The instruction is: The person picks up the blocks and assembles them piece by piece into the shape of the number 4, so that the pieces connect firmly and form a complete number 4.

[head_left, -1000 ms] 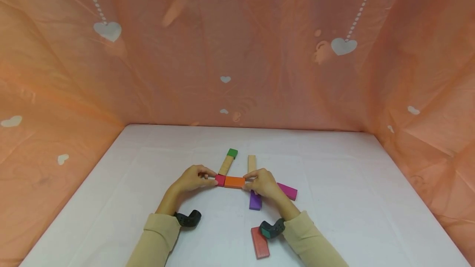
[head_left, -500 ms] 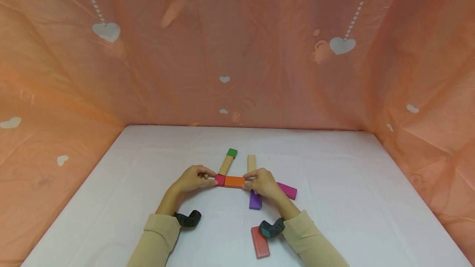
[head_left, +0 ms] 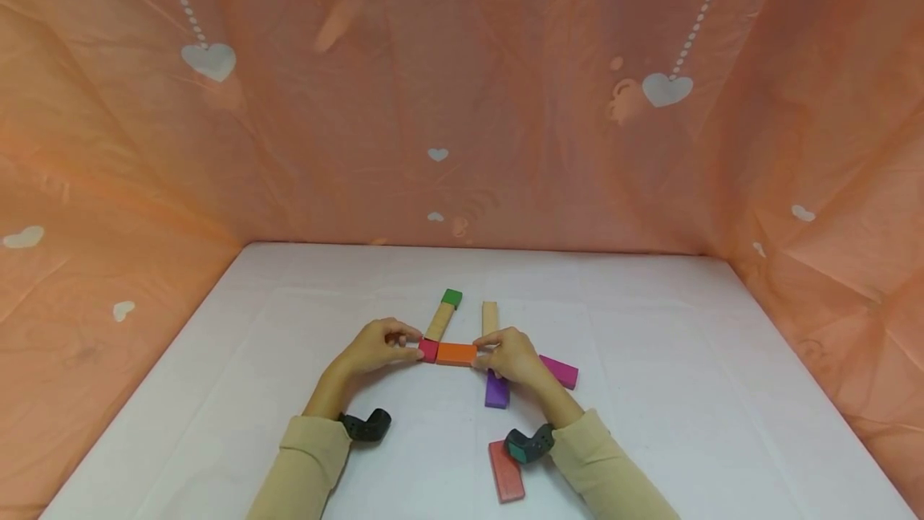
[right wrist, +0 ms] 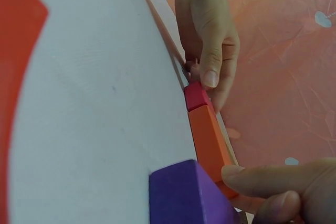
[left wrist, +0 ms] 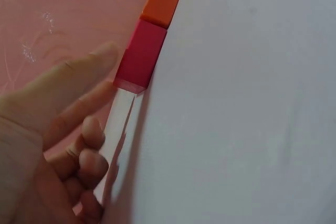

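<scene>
In the head view, a crimson block [head_left: 428, 351] lies end to end with an orange block [head_left: 456, 355] on the white table. My left hand [head_left: 380, 346] pinches the crimson block at its left end between thumb and index finger; its other fingers curl loosely, as the left wrist view shows. At the opposite end, my right hand [head_left: 511, 356] pinches the orange block. Behind the crimson block a bare wooden block [head_left: 440, 321] slants away, with a green block [head_left: 452, 298] at its far end. Another wooden block [head_left: 490, 316] stretches back behind my right fingers.
A purple block [head_left: 496, 392] lies just below my right hand, partly hidden by it. To the right of that hand is a magenta block [head_left: 560, 372]. A red block [head_left: 507, 476] sits nearer, under the right wrist camera [head_left: 529, 445] in this view. Orange sheeting [head_left: 462, 103] surrounds the table.
My left hand's index finger has lifted very slightly at the crimson block. Otherwise both hands and the blocks stay in place.
</scene>
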Tool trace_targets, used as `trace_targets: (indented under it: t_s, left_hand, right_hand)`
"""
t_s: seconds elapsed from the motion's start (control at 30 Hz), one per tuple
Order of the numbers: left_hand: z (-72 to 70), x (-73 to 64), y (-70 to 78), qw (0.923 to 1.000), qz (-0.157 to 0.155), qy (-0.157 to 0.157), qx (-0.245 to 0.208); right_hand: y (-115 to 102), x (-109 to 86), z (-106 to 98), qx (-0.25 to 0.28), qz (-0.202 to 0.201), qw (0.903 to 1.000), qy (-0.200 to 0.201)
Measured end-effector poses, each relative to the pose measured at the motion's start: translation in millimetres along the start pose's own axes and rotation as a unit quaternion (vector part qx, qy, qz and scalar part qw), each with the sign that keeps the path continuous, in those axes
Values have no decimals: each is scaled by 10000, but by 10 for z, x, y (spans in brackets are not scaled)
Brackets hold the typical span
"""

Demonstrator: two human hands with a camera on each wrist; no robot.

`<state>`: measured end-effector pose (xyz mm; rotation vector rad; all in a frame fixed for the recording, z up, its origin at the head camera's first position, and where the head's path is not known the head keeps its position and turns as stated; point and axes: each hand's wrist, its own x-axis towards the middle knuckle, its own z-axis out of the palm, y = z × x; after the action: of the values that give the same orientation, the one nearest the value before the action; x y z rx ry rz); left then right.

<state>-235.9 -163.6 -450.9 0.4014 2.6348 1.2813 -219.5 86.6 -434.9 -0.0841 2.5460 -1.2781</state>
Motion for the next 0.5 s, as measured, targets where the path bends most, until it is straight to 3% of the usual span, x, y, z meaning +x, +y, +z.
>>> trace_targets:
  t_s: [0.2, 0.5]
  left_hand:
    - [0, 4, -6, 9987, 491, -131, -103]
    - [21, 11, -14, 9985, 538, -129, -7]
  right_hand:
    - [-6, -8, -6, 9, 24, 10000, -8]
    - [2, -13, -6, 6, -52, 10000, -17]
